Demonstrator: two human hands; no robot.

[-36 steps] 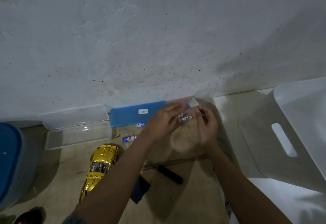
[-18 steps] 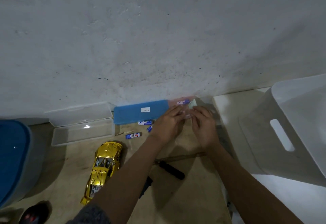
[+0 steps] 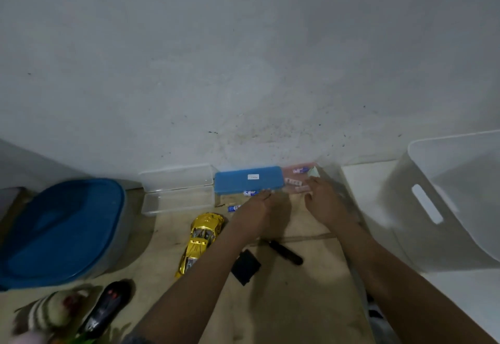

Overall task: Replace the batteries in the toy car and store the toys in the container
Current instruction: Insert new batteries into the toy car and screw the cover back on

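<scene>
The gold toy car (image 3: pixel 201 240) lies on the tan floor mat, left of my left forearm. My left hand (image 3: pixel 254 211) hovers palm down, fingers spread, its tips near a loose blue battery (image 3: pixel 250 193). A second loose battery (image 3: pixel 234 208) lies just left of that hand. My right hand (image 3: pixel 324 203) reaches with fingers extended to the pink battery case (image 3: pixel 299 171) by the wall, which holds several batteries. Neither hand grips anything that I can see. The car's black battery cover (image 3: pixel 245 266) and a black screwdriver (image 3: pixel 285 252) lie between my forearms.
A blue case lid (image 3: pixel 249 180) and an open clear case (image 3: pixel 177 189) sit along the wall. A big white container (image 3: pixel 446 200) stands at the right. A blue-lidded bin (image 3: pixel 62 232) is at the left. A black remote (image 3: pixel 107 307) and a striped plush toy (image 3: pixel 48 314) lie at the bottom left.
My hands were together over the pink case, handling batteries. Now they are apart and lower, the left one drawn back toward the loose batteries. My view has tilted down and left.
</scene>
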